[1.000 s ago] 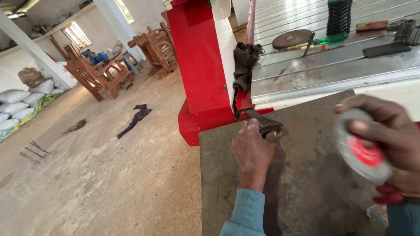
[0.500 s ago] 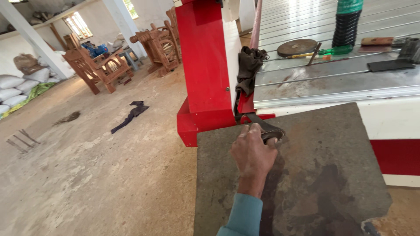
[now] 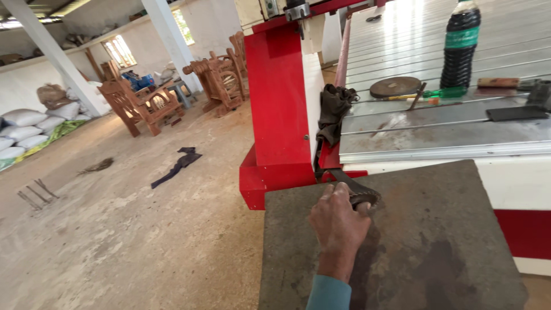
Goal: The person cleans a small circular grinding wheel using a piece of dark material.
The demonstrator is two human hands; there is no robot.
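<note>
Since the frame one second earlier the right hand, which then held a round red-centred disc at the right edge of view, has left the picture; since half a second earlier the view has tilted slightly and the left hand [image 3: 340, 221] has stayed on the same spot. Now: left hand rests on the flat grey-brown stone-like slab serving as bench [image 3: 436, 241], its grip closed around a dark metal wrench-like tool [image 3: 357, 192] whose ringed head shows just past the knuckles, near the slab's far left corner and just below the red painted machine column [image 3: 279, 103]. Judged progress: the tool is in hand but nothing visible is yet being turned or fitted with it, so work with the tool looks barely begun. Behind, on the ribbed grey machine bed [image 3: 436, 138], lie a dark rusty metal disc [image 3: 395, 86], a green-handled screwdriver [image 3: 427, 95] and a dark plastic bottle with green label [image 3: 460, 46]; a dark rag [image 3: 333, 112] hangs over the bed's edge. Hidden or unclear: the right hand is out of view; the tool's handle is covered by the fingers; its exact type cannot be told; the slab's near edge is cut off.
</note>
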